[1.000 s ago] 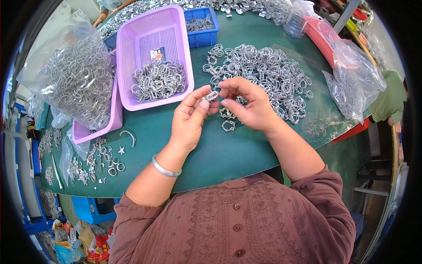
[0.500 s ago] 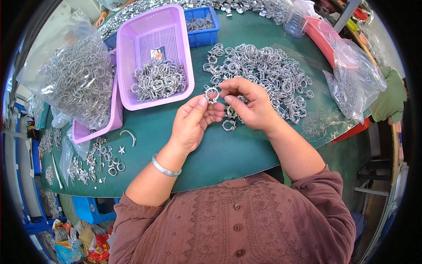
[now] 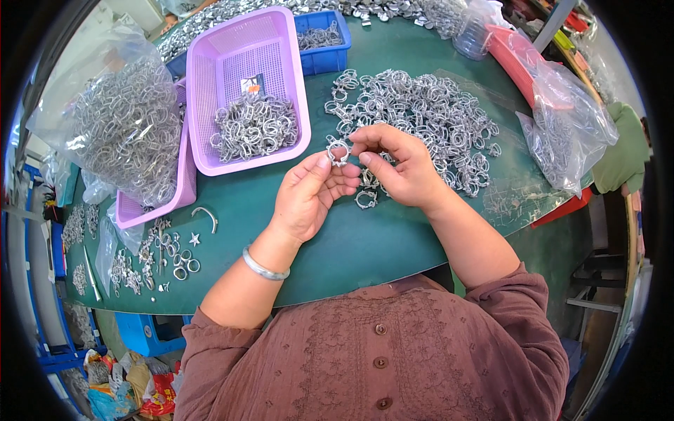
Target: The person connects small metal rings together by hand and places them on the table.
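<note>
Between the thumb and fingers of my left hand (image 3: pixel 305 193) a small silver metal ring (image 3: pixel 338 151) with little knobs on its rim is pinched upright. My right hand (image 3: pixel 401 168) is closed in, its bent forefinger and thumb at the ring's right edge; exactly how they touch it is hard to make out. Just beyond my hands lies a wide pile of similar silver rings (image 3: pixel 428 119) on the green table. One loose ring (image 3: pixel 365 200) rests below my right fingers. To the left, a pink-purple basket (image 3: pixel 300 105) holds more silver ring pieces (image 3: pixel 256 128).
A clear bag of rings (image 3: pixel 126 126) leans in another purple basket (image 3: pixel 184 200) at left. Loose rings and charms (image 3: pixel 179 263) lie near the left edge, beside a curved metal piece (image 3: pixel 210 219). A blue bin (image 3: pixel 326 59) stands behind; a plastic bag (image 3: pixel 562 133) is at right.
The ring has tilted very slightly between my fingers; both hands stay in nearly the same place. At the far left, another person's hand has moved out of view.
</note>
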Demonstrator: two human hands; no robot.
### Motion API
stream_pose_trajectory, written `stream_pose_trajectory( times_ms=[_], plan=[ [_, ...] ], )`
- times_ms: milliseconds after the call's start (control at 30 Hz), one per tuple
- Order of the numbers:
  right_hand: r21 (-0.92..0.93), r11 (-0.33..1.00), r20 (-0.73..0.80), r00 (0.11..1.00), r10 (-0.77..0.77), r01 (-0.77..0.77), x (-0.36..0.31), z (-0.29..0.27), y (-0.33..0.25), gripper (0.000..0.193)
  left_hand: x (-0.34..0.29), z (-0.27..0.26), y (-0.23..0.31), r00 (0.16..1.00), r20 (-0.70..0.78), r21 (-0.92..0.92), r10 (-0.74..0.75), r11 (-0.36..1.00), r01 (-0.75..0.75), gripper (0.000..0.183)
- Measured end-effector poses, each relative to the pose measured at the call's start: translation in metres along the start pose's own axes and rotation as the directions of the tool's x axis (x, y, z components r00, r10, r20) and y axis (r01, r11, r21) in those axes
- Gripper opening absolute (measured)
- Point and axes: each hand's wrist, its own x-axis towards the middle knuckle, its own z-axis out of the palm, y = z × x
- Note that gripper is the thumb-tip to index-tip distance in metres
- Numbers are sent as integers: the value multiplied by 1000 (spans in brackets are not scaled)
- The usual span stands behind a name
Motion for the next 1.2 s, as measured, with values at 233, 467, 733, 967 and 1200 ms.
stream_pose_trajectory(
  times_ms=[233,467,733,967,1200],
  plan=[
    [-10,1000,11,1000,-22,22,0,-1,0,23,1,1,0,998,52,-27,21,999,-20,28],
    [-16,1000,-8,1000,-26,26,2,-2,3,23,1,3,4,996,36,32,79,996,-80,28],
    [-303,953,-81,996,-28,2,7,-15,14,17,10,-12,54,513,-28,717,858,375,-587,21],
    [-577,803,240,971,-7,148,7,-21,0,12,9,-34,77,463,341,904,818,-421,77,34],
    [-708,671,353,933,68,219,1,-19,3,12,3,-1,48,584,427,904,690,-345,-253,25]
  ],
)
